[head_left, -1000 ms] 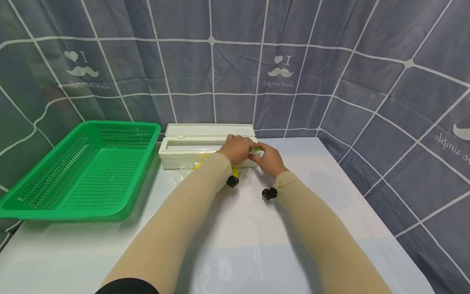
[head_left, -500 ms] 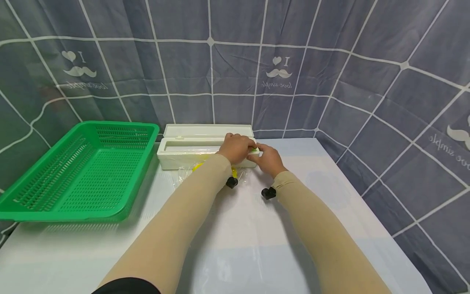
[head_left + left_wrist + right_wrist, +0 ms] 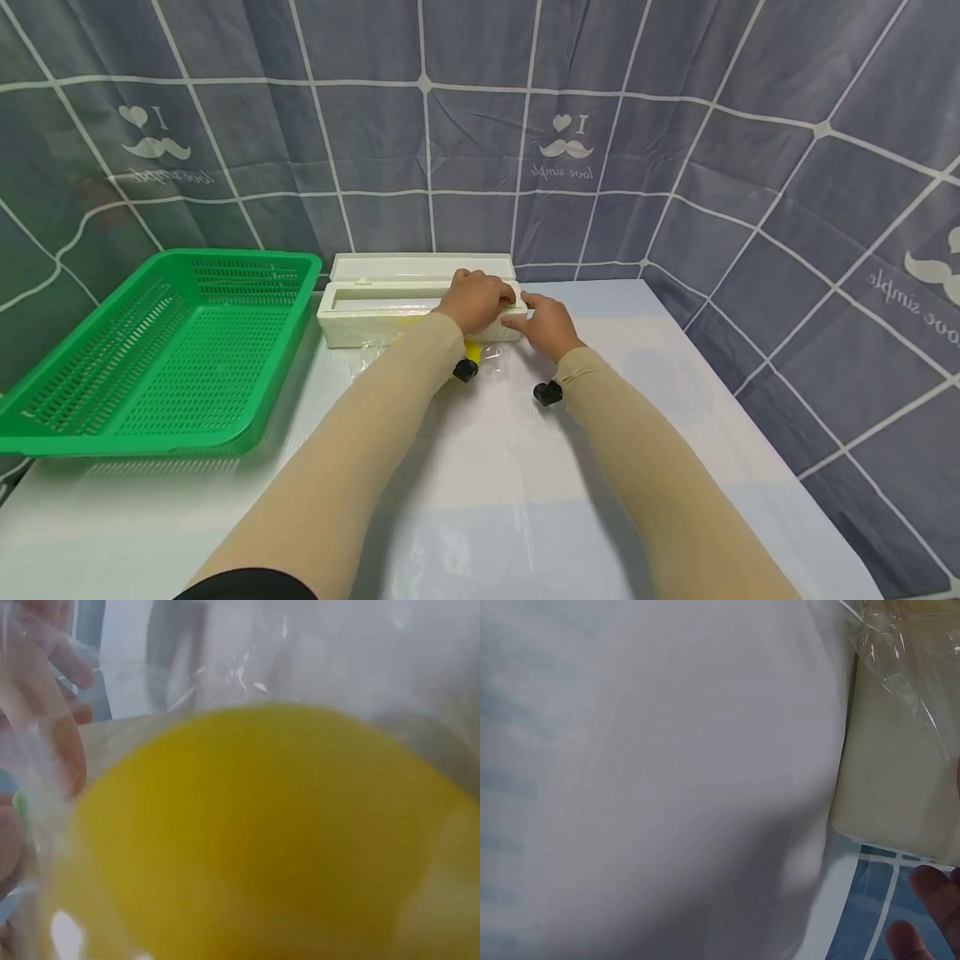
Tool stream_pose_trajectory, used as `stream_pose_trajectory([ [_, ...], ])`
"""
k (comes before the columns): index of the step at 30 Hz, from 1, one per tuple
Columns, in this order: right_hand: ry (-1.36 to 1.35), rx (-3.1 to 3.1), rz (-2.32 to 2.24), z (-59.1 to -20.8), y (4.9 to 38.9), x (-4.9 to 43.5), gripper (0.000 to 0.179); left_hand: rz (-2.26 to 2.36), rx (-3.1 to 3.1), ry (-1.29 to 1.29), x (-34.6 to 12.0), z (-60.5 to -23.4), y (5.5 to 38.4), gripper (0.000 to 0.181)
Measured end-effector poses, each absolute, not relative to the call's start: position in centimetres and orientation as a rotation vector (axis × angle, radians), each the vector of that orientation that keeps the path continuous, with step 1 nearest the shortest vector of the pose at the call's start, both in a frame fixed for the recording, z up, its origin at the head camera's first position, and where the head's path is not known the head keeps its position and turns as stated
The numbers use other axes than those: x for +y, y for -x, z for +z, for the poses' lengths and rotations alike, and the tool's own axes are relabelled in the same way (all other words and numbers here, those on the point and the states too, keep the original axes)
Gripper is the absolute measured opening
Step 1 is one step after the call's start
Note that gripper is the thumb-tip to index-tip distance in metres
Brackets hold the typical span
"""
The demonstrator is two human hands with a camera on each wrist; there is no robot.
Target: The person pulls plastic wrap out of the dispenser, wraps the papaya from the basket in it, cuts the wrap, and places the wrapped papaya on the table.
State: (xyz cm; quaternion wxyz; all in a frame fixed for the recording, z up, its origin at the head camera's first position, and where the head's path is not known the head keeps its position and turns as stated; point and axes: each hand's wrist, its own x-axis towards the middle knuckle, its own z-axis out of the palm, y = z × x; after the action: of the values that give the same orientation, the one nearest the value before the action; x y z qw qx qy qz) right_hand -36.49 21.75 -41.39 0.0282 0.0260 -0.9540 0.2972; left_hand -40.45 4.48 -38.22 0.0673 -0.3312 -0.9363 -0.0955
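Note:
A long white cling film box (image 3: 348,327) stands at the back of the table with its lid (image 3: 420,265) raised. My left hand (image 3: 474,302) is over its right half, thumb and fingers pinching a small green piece (image 3: 21,806) at the front edge. Clear film (image 3: 491,358) hangs down the box's front. Under my left wrist is a smooth, rounded yellow thing (image 3: 247,825) with film over it, mostly hidden by the sleeve in the head view. My right hand (image 3: 551,325) grips the box's right end, thumb at the front and fingers around the corner.
A green plastic basket (image 3: 247,417) stands at the left on the white tabletop (image 3: 525,517). A grey checked curtain (image 3: 480,167) rises behind the table and along its right side. Small black wrist cameras (image 3: 547,393) sit under both wrists.
My left hand has slid slightly left along the box with the green piece, away from my right hand. The right hand stays at the box's end. The head view has shifted slightly.

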Motion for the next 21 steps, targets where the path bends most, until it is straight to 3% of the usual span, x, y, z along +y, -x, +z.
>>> stream_pose_trajectory([
  [21, -0.068, -2.991, 0.863, -41.27, 36.54, 21.81, 0.080, -0.231, -2.863, 0.963, 3.92, -37.66, 39.77, 0.026],
])
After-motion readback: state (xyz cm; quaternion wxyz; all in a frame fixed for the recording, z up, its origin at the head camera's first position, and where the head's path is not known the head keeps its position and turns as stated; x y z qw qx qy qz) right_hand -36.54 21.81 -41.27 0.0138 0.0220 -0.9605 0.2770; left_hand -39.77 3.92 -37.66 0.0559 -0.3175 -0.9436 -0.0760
